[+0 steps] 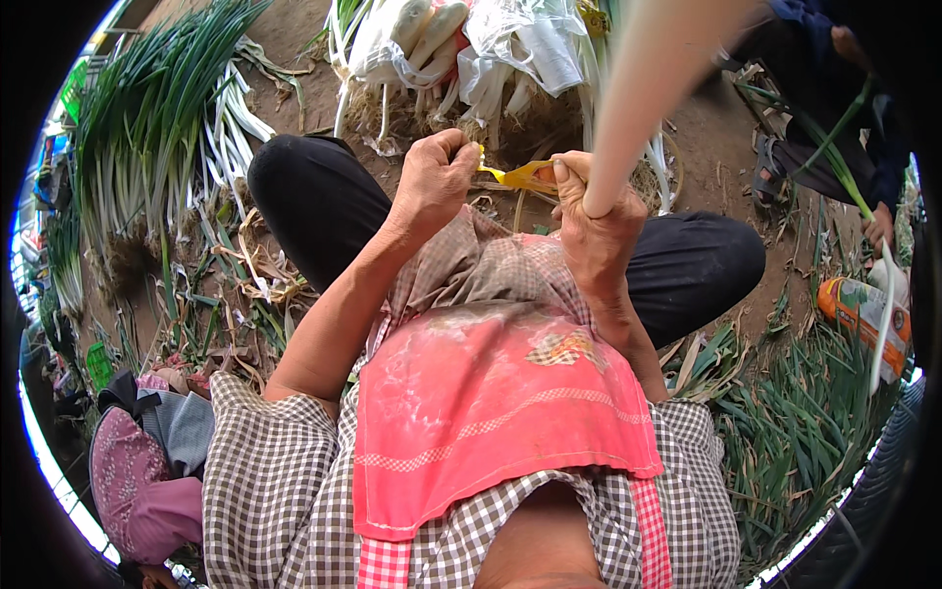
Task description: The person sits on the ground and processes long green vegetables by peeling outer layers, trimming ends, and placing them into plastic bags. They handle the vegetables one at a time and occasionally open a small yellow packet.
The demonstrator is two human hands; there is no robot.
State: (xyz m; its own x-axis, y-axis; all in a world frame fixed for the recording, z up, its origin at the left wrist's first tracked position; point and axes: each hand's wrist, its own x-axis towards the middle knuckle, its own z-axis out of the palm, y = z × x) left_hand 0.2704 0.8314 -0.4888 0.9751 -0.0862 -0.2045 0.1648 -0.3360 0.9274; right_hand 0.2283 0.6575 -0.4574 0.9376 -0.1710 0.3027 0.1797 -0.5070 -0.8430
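Observation:
A narrow yellow plastic strip, perhaps a wrapper (531,177), is stretched between my hands above my lap. My left hand (439,173) pinches its left end between thumb and curled fingers. The other end is gripped by my right hand (600,221). A smooth pale rod (655,88) runs from my right hand up towards the camera; it is blurred, and I cannot tell what it is. Beyond my hands stand bundled green onions with white stalks and hanging roots (508,110). Plastic bags (548,51) and long white radishes (434,37) lie on top of them.
Long green onions (154,132) are heaped at the left. Dry leaves (257,258) litter the soil. On the right, another person's hand (879,224) holds a green onion, near an orange package (872,320). Cut green leaves (802,420) pile up lower right. Someone in pink (140,471) is at lower left.

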